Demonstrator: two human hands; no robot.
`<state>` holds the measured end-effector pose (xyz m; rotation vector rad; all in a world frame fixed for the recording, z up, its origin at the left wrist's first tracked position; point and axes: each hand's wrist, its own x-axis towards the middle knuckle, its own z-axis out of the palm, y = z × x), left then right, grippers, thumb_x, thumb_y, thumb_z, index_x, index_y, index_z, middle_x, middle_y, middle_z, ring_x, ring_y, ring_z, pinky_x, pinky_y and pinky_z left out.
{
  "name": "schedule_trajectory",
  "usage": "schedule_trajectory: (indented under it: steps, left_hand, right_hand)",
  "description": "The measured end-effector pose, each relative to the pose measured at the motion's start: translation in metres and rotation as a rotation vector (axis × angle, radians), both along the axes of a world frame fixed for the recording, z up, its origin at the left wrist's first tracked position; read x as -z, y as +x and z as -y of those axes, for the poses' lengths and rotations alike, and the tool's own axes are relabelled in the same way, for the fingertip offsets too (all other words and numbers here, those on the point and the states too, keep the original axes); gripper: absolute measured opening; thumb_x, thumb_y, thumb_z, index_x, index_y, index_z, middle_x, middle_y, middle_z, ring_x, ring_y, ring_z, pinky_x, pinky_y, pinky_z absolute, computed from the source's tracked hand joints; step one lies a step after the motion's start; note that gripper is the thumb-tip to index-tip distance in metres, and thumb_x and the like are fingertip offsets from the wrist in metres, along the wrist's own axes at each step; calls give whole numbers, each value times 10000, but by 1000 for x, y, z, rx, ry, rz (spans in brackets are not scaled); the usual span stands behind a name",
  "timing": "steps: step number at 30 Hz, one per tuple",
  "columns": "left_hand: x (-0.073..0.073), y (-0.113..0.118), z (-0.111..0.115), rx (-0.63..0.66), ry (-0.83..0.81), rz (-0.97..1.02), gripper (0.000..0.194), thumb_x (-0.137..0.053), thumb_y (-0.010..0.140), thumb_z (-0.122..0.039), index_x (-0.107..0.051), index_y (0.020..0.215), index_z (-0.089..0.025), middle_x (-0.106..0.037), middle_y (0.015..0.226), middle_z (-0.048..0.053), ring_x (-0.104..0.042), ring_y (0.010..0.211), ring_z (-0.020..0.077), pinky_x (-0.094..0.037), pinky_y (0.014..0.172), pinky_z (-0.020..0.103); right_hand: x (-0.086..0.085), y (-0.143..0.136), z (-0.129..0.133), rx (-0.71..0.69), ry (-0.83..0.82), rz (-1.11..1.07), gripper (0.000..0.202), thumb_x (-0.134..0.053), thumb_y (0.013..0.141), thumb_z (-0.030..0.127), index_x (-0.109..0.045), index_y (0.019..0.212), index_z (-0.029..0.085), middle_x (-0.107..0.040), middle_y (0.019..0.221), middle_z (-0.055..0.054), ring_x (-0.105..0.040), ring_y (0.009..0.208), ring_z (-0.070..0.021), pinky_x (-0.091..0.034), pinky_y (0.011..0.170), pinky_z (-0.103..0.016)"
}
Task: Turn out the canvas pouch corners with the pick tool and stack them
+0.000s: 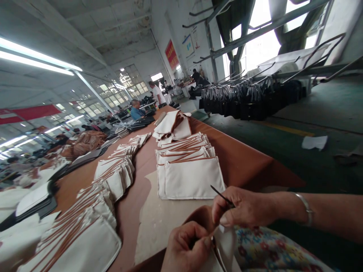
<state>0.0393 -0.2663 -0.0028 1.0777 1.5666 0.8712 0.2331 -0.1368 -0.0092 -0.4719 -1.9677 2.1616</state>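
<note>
My left hand (189,245) is closed, thumb against fingers, on the edge of a white fabric piece with brown lining (227,243) at the bottom of the view. Just above and to the right, my right hand (241,207) pinches the same piece near its brown part. A thin dark pointed tool (219,193) also sits in the right hand, its tip sticking out to the upper left. What kind of tool it is I cannot tell. Directly beyond my hands lies a row of overlapping white pouch pieces (193,179) with brown edges.
A second row of white pieces (109,181) runs along the left of the brown-covered table (241,151). Folded white and brown pieces (172,126) lie farther back. On the right stands a metal rack (263,73) hung with black bags (249,104). Several people work in the background.
</note>
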Motion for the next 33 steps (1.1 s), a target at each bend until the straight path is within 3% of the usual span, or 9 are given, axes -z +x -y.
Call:
schedule_trajectory:
  steps: [3, 11, 19, 26, 33]
  left_hand:
    - [0, -1, 0, -17, -14, 26, 308, -718, 684, -423, -572, 603, -164, -481, 539, -28, -317, 485, 82, -201, 460, 223]
    - [5, 1, -3, -26, -7, -4, 301, -706, 696, -417, -571, 604, -165, -475, 538, -32, -320, 487, 85, -207, 452, 219]
    - [1, 4, -4, 22, 76, -101, 289, -702, 735, -376, -577, 593, -158, -486, 566, -24, -358, 522, 92, -233, 476, 218]
    - [-9, 6, -4, 42, 73, -206, 228, -635, 730, -322, -577, 589, -152, -473, 557, -28, -357, 533, 96, -243, 498, 232]
    - [-16, 10, -3, 4, 46, -205, 156, -588, 702, -272, -584, 595, -159, -500, 565, -19, -374, 542, 104, -262, 506, 237]
  right_hand:
    - [5, -1, 1, 14, 94, -31, 243, -653, 694, 158, -693, 923, 86, -620, 738, -1, -492, 610, -78, -373, 526, -157]
    - [14, -3, 11, 196, 279, -40, 246, -601, 648, 64, -697, 872, 92, -624, 681, 23, -490, 580, -74, -363, 510, -159]
    - [25, -9, 21, 259, 289, -109, 186, -645, 631, 73, -662, 815, 101, -583, 638, 36, -438, 541, -66, -338, 473, -163]
    - [25, -3, 18, 213, 291, -240, 115, -699, 728, 154, -692, 832, 106, -654, 732, -32, -557, 620, -117, -425, 538, -205]
    - [21, 1, 11, 171, 668, -547, 87, -598, 808, 115, -680, 834, 126, -644, 767, -65, -612, 696, -130, -487, 641, -212]
